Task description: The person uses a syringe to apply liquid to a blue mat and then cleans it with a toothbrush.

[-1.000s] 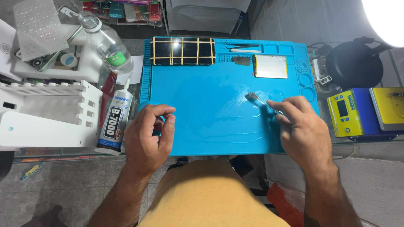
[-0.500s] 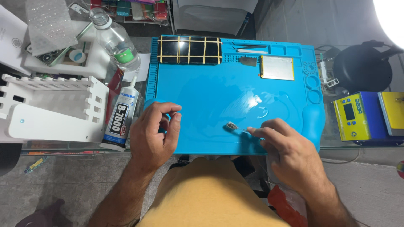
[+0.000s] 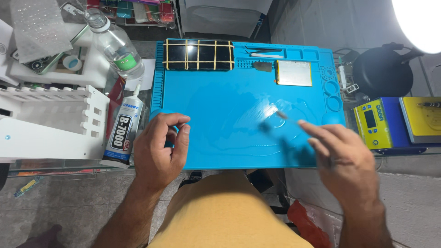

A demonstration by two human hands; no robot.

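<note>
A blue silicone work mat (image 3: 220, 115) covers the bench, wet streaks shining across it. The right hand (image 3: 342, 158), lower on the mat half a second ago, has swung up to the right (blurred mid-stroke), suggesting wiping goes on. Its fingers pinch a small brush (image 3: 281, 115), long axis diagonal, bristles pointing up-left. The left hand (image 3: 161, 147) presses the mat's edge, fingers curled.

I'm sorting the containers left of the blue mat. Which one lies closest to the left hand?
The white glue tube with the long nozzle, lying just left of the left hand. The clear plastic bottle with the green label sits farther back, near the mat's far corner.
</note>
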